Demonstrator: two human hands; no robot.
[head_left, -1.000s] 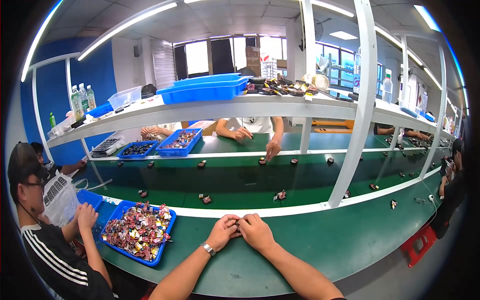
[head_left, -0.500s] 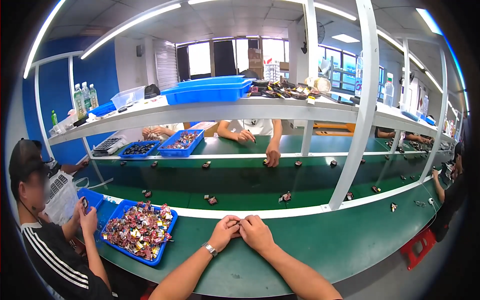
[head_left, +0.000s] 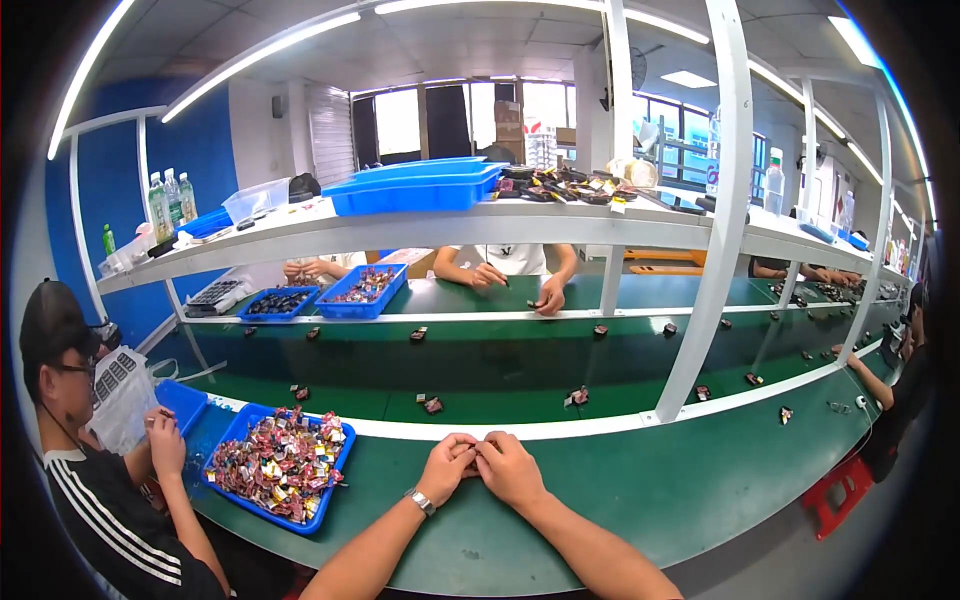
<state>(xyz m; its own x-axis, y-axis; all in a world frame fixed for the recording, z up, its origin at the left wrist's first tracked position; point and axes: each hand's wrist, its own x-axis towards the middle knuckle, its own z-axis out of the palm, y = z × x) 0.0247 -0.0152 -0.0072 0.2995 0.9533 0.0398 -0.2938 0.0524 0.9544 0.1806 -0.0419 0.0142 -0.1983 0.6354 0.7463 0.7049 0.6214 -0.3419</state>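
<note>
My left hand (head_left: 446,470), a metal watch on its wrist, meets my right hand (head_left: 508,468) above the green worktop (head_left: 640,500). Fingertips of both are closed and pressed together around something small. My fingers hide nearly all of it, so I cannot tell its kind. To the left of my hands lies a blue tray (head_left: 322,515), heaped with small reddish parts (head_left: 283,460) that carry white and yellow bits.
Beyond the white rail (head_left: 500,430), small dark-and-red parts (head_left: 433,405) lie spaced along a green conveyor belt (head_left: 500,375). A white post (head_left: 705,250) rises at right. A co-worker (head_left: 110,480) sits at left; another co-worker's hand (head_left: 548,297) is across the belt.
Parts on the belt have shifted slightly right. The hand across the belt has drawn back from it with a small dark piece. The left co-worker's hands have turned, hiding the dark item. Mine barely moved.
</note>
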